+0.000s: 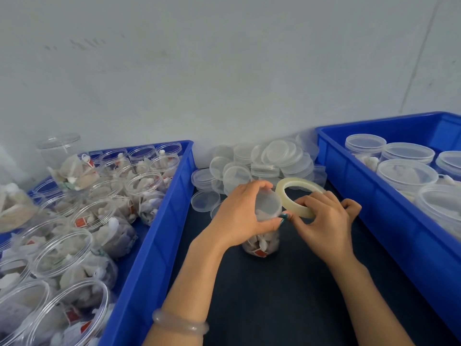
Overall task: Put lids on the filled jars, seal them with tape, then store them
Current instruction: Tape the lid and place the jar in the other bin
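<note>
While the left hand point(239, 216) is clamping down over the lid point(268, 203) of a filled jar point(262, 243), we're looking at the sealing step getting under way. The jar is standing upright on the dark tabletop point(274, 295), in the gap between the two blue bins, with the left fingers point(257, 186) curling round the lid's rim and the thumb pressing at its near side.

The right hand point(324, 221) is bringing in the tape roll point(280, 194), its fingers curled on the roll's near edge and the roll tilting right up against the lid. Thumb is meeting thumb at the seam, but I can't tell whether a free end of tape is on the plastic yet.

By my reading, the next move is calling for a steady jar and a turning wrist: tape end pressed onto the seam between lid and jar, then the roll led around it.

Behind the hands, spare lids point(264, 161) are lying heaped against the wall. Open jars point(139, 186) are waiting in the left bin point(159, 221), and lidded ones point(406, 171) are sitting in the right bin point(374, 196), likely where this jar is heading.
</note>
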Demonstrator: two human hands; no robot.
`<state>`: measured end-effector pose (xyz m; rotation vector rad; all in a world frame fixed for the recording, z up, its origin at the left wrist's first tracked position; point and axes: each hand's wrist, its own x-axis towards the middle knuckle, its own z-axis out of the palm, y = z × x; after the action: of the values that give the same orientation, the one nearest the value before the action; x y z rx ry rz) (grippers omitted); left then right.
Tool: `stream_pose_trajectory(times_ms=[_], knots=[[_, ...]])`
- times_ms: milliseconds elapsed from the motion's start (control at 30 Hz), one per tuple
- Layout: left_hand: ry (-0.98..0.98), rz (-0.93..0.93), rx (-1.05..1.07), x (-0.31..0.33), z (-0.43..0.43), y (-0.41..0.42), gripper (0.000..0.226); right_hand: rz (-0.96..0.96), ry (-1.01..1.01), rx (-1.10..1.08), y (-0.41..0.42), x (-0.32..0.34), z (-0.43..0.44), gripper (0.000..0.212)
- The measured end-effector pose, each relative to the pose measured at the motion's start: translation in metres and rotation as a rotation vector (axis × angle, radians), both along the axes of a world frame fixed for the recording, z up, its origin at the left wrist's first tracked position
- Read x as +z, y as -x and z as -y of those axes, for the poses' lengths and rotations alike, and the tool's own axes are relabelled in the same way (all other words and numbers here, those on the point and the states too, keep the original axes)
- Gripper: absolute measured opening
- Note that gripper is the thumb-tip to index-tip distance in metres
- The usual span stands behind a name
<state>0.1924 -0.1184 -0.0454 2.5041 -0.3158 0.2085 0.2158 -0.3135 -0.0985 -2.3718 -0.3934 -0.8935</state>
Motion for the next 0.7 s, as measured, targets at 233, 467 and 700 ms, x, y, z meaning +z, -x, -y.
stream_pose_trajectory(times_ms=[233,467,700], knots=[[0.006,-0.021,-0.038,0.008,0.003,0.001,0.073,-0.049,0.022,0.11,0.001,0.002,0.0,0.041],[-0.02,0.0,0.009,0.006,0.009,0.001,0.083,-0.116,0.072,0.169,-0.004,-0.002,0.002,0.045],[0.017,0.057,0.008,0.001,0.008,0.0,0.06,0.035,0.072,0.061,-0.003,0.002,0.014,0.029]])
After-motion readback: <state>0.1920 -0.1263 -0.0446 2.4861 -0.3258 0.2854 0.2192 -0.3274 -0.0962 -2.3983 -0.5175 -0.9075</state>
